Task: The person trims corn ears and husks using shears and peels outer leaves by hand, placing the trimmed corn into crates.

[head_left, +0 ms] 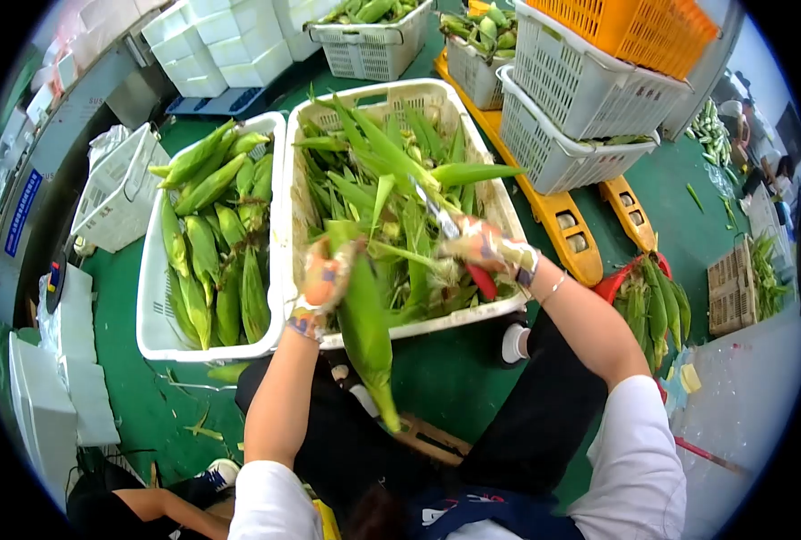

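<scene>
Nearest to the camera are the person's white sleeves (634, 459) and dark trousers (544, 400), the knees standing apart. At the lower left, another person's bare arm (166, 508) and a dark shoe (223, 472) with a white toe come into view. Between the knees hangs an ear of corn (366, 324), in its green husk and a little blurred, its narrow end pointing down. The left hand (327, 270), in a patterned glove, has its fingers closed around the upper part of this ear. The right hand (486, 247), gloved in the same way, is closed on a knife (438, 211); the metal blade points up and away over the bin, and a red end shows below the fist.

Just beyond the ear, the large white bin (454, 317) is heaped with loose green husks (346, 193). Close to its left side stands a white basket (211, 354) with many unpeeled ears (202, 252). To the right, on the green floor, more ears lean out of a red container (609, 286). Farther away, a yellow pallet truck (567, 238) carries stacked pale crates (580, 90) with an orange crate (616, 36) on top. White foam boxes (238, 45) are piled at the far left.
</scene>
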`<state>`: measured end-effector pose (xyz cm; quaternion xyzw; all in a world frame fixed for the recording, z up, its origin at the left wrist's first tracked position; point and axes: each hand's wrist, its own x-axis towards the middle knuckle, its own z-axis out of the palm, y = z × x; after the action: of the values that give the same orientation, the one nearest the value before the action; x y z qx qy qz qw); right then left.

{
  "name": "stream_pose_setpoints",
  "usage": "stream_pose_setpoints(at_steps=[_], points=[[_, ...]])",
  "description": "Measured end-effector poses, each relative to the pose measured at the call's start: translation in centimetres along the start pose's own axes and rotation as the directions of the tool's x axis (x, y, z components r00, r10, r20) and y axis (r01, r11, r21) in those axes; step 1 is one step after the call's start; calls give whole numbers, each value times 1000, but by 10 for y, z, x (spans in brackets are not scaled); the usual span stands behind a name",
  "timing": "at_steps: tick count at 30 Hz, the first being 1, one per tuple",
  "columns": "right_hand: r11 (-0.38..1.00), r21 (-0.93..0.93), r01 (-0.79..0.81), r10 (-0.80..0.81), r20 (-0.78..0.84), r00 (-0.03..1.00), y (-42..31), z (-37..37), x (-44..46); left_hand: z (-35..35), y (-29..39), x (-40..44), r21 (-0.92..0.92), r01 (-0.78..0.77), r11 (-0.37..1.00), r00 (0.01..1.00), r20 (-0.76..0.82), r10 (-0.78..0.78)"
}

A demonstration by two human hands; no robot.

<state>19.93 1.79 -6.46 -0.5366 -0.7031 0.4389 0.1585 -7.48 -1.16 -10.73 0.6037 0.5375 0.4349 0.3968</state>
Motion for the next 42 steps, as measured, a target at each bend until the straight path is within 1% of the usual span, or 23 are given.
stream_pose_setpoints(at_steps=[4, 6, 9, 12, 14, 16, 18, 19, 22, 23, 25, 26, 27, 28, 29, 30, 31, 33, 34, 36, 40, 41, 42], points=[[979, -195, -64, 72, 36, 997, -25, 11, -45, -75, -10, 42, -457, -167, 874, 892, -447, -63], [983, -183, -22, 20, -14, 1000, -31, 23, -65, -86, 30, 49, -601, -163, 783, 756, -585, -292], [998, -36, -53, 58, 159, 985, -41, 33, -72, -90, 40, 47, -775, -398, 490, 794, -559, -238], [973, 5, -230, 224, 214, 951, -39, 57, -63, -75, 31, 55, -753, -489, 440, 711, -636, -299], [960, 278, -32, -17, 173, 985, -30, 75, -50, -61, 29, 57, -811, -532, 241, 779, -581, -237], [842, 438, 313, -345, -9, 939, -6, 90, -20, -42, 13, 64, -609, -595, 524, 617, -764, -187], [770, 433, 468, -468, -115, 876, 1, 89, -3, -22, 33, 58, -608, -641, 469, 558, -788, -260], [750, 402, 525, -507, -162, 847, 0, 85, 3, -16, 26, 64, -298, -550, 780, 316, -939, -136], [902, 351, 250, -261, -16, 965, -24, 71, -15, -15, 56, 48, -441, -278, 854, 461, -841, -284], [812, 399, 425, -375, -201, 905, 1, 90, 20, -15, 63, 45, -443, -240, 864, 456, -837, -303], [726, 168, 667, -646, -165, 745, -10, 64, -2, -34, 53, 51, -398, -142, 906, 319, -885, -339], [717, 211, 664, -650, -141, 747, -4, 73, 0, -70, -21, 83, -63, 237, 969, 395, -905, -155], [708, 254, 659, -654, -117, 748, 3, 83, 2, -107, -93, 113, 306, 538, 786, 456, -890, 35], [761, 178, 624, -618, -93, 781, 0, 81, -7, -102, -78, 110, 302, 536, 788, 460, -887, 27], [806, 96, 584, -580, -68, 812, -3, 78, -15, -94, -41, 102, -203, 184, 962, 358, -898, -258], [840, 13, 542, -541, -43, 840, -6, 76, -24, -84, -15, 91, -629, -241, 740, 374, -763, -527], [919, 129, 373, -366, -75, 927, -15, 75, -28, -71, 1, 79, -491, -143, 860, 372, -831, -413], [660, -302, 688, -749, -183, 637, 0, 77, -10, -57, 1, 75, -166, 11, 986, 389, -908, -157], [685, -237, 689, -724, -114, 681, 5, 74, -4, -52, -2, 81, -371, -153, 916, 380, -878, -292], [917, 325, 233, -303, 181, 936, -12, 58, -10, -56, -33, 100, -74, -18, 997, 426, -903, -59], [922, 354, 156, -217, 138, 966, -27, 44, -29, -36, 31, 64, -495, -348, 796, 404, -846, -349], [857, 57, 512, -515, 62, 855, -26, 39, -36, -38, 32, 62, -481, -316, 818, 403, -848, -344], [854, 62, 516, -519, 65, 852, -28, 40, -39, -42, 28, 60, -465, -288, 837, 404, -851, -334]])
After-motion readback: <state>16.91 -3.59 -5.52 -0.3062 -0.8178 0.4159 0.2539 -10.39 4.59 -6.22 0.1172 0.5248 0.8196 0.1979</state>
